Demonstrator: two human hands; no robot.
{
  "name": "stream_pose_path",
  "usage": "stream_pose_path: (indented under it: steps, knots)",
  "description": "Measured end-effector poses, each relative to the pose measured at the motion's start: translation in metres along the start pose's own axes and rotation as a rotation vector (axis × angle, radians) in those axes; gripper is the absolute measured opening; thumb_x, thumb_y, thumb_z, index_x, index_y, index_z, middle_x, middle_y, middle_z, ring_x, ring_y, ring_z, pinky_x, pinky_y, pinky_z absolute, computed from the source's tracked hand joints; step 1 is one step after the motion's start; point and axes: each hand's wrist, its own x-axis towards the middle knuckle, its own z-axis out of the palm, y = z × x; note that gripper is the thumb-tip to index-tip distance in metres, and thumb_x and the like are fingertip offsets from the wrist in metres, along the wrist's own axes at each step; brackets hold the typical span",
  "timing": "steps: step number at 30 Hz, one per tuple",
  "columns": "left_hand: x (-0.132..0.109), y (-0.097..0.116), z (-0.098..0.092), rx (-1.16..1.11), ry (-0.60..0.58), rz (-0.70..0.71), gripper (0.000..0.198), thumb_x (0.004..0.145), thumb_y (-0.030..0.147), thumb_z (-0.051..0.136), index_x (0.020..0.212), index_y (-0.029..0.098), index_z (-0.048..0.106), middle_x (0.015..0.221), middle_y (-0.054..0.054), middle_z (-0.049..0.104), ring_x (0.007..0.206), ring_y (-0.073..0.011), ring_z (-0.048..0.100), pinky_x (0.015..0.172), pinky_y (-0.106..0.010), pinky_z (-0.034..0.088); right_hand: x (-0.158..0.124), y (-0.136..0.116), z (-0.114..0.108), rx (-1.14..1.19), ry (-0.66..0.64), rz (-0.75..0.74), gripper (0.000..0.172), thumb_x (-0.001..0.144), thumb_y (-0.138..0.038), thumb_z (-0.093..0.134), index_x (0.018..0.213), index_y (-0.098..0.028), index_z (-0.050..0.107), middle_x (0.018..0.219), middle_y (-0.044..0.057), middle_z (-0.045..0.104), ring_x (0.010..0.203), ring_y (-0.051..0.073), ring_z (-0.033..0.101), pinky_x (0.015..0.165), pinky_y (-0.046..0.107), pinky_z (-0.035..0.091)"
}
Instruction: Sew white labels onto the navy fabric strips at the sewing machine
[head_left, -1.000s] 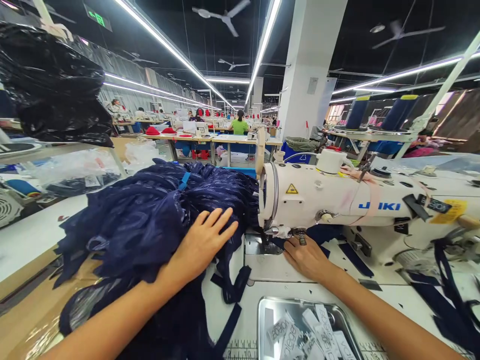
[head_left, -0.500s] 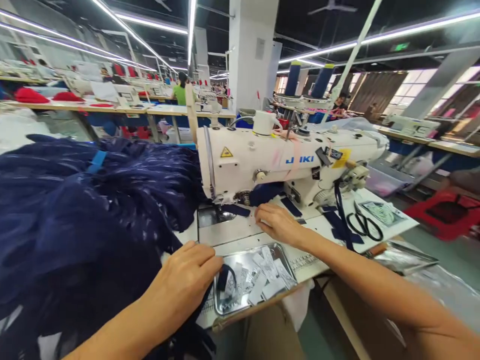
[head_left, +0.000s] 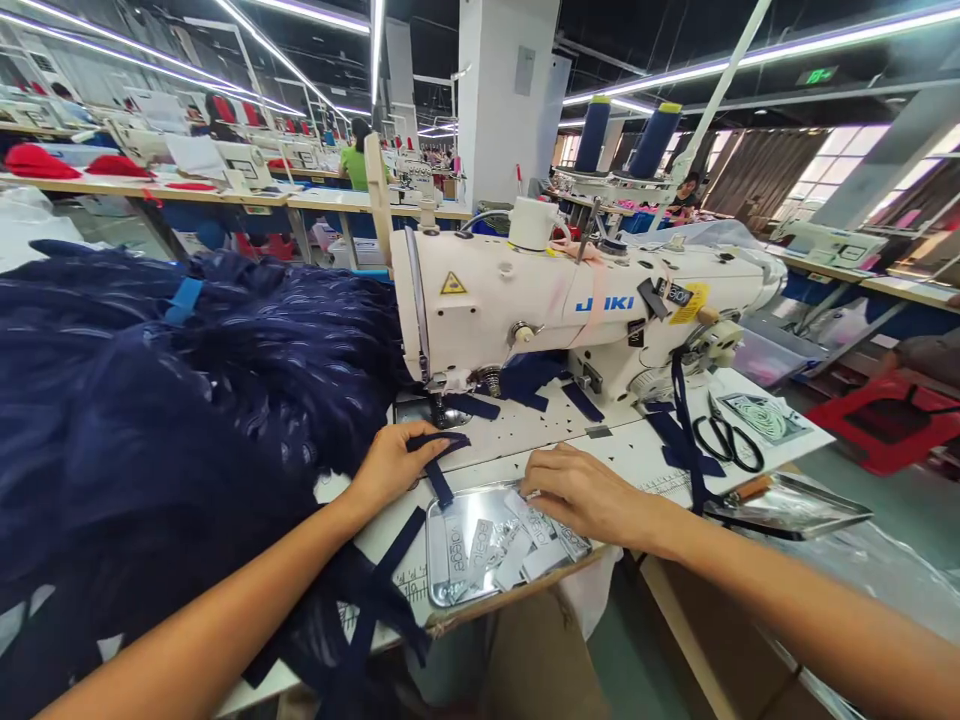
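Observation:
My left hand [head_left: 391, 462] pinches a narrow navy fabric strip [head_left: 440, 484] between thumb and forefinger, just in front of the sewing machine's needle area. One end of the strip hangs down toward the metal tray [head_left: 477, 504]. In that tray lie several printed white labels [head_left: 455, 548]. Over its right back corner my right hand [head_left: 589, 497] reaches down with fingers curled together at the labels; whether a label is between the fingertips is hidden. The white sewing machine [head_left: 487, 310] stands right behind both hands.
A large heap of navy fabric [head_left: 187, 400] fills the left side. Black-handled scissors [head_left: 726, 440] and navy scraps [head_left: 682, 445] lie at the right of the machine bed. A second metal tray [head_left: 810, 505] sits at the table's right edge. A red stool [head_left: 870, 425] stands beyond.
My left hand has moved forward beside the needle area and now holds the navy strip. My right hand has come back from the machine bed to the label tray.

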Motion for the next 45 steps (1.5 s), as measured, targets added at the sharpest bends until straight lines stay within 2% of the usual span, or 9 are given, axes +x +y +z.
stream_pose_path:
  steps: [3,8,16,19,23,28,33,37,45]
  knots:
    - [-0.003,0.002,-0.001,-0.097,0.016,-0.057,0.020,0.061,0.035,0.061,0.068,0.017,0.064,0.044,0.006,0.045,0.035,-0.0066,0.031,0.036,-0.020,0.023,0.017,-0.012,0.005,0.031,-0.002,-0.021,0.011,0.085,-0.018,0.046,0.082,-0.017,0.057,0.078,0.001,0.056,0.072,0.012,0.052,0.069,0.026,0.034]
    - [-0.005,0.005,0.000,-0.187,0.068,0.024,0.016,0.059,0.031,0.064,0.062,0.016,0.063,0.054,0.003,0.054,0.046,-0.0079,0.042,0.043,-0.019,0.032,0.047,-0.039,0.019,-0.008,-0.093,0.080,0.010,0.083,-0.022,0.049,0.082,-0.018,0.058,0.082,0.001,0.058,0.068,0.013,0.053,0.059,0.025,0.033]
    - [-0.015,0.006,-0.005,-0.317,0.009,-0.122,0.025,0.057,0.038,0.066,0.062,0.014,0.060,0.043,0.007,0.044,0.034,-0.0032,0.028,0.034,-0.017,0.020,0.057,-0.058,0.038,0.082,-0.144,0.179,0.005,0.074,-0.017,0.057,0.077,-0.018,0.053,0.081,0.000,0.058,0.069,0.015,0.053,0.060,0.024,0.035]
    - [-0.016,0.008,-0.007,-0.376,0.022,-0.138,0.030,0.055,0.041,0.067,0.061,0.013,0.058,0.045,0.006,0.046,0.035,-0.0036,0.032,0.034,-0.017,0.022,0.052,-0.053,0.035,0.217,-0.062,0.185,0.011,0.072,-0.009,0.056,0.069,-0.018,0.051,0.074,-0.002,0.056,0.068,0.012,0.051,0.065,0.023,0.036]
    - [-0.018,0.010,-0.008,-0.450,0.033,-0.170,0.033,0.052,0.043,0.069,0.060,0.014,0.056,0.044,0.006,0.047,0.035,-0.0045,0.035,0.034,-0.017,0.023,0.046,-0.033,0.019,0.426,0.199,0.226,0.013,0.072,-0.007,0.052,0.067,-0.018,0.049,0.071,-0.002,0.052,0.065,0.011,0.049,0.064,0.023,0.038]
    - [-0.023,0.015,-0.007,-0.469,0.021,-0.150,0.035,0.049,0.043,0.071,0.058,0.013,0.056,0.049,0.004,0.051,0.041,-0.0055,0.039,0.039,-0.017,0.027,0.060,-0.017,0.012,0.801,0.450,0.294,0.008,0.068,-0.016,0.057,0.062,-0.017,0.052,0.091,0.005,0.055,0.088,0.017,0.051,0.073,0.028,0.040]
    - [-0.026,0.020,-0.009,-0.436,0.006,-0.155,0.038,0.050,0.048,0.071,0.056,0.013,0.056,0.044,0.006,0.044,0.038,-0.0041,0.032,0.038,-0.018,0.022,0.085,-0.022,0.023,1.058,0.514,0.354,0.011,0.062,-0.023,0.058,0.058,-0.017,0.051,0.080,0.003,0.057,0.075,0.015,0.054,0.071,0.029,0.041]
    - [-0.026,0.020,-0.011,-0.447,-0.027,-0.161,0.040,0.050,0.050,0.070,0.059,0.013,0.058,0.045,0.006,0.044,0.040,-0.0049,0.033,0.040,-0.019,0.022,0.095,-0.023,0.026,1.064,0.519,0.391,0.013,0.060,-0.025,0.057,0.054,-0.018,0.048,0.061,-0.002,0.053,0.059,0.012,0.049,0.061,0.026,0.040]
    - [-0.026,0.022,-0.010,-0.462,-0.036,-0.097,0.029,0.053,0.040,0.070,0.061,0.013,0.064,0.054,0.003,0.052,0.051,-0.0083,0.041,0.052,-0.021,0.031,0.098,-0.024,0.028,1.043,0.539,0.436,0.014,0.058,-0.027,0.056,0.053,-0.018,0.046,0.055,-0.005,0.048,0.054,0.010,0.042,0.056,0.024,0.035]
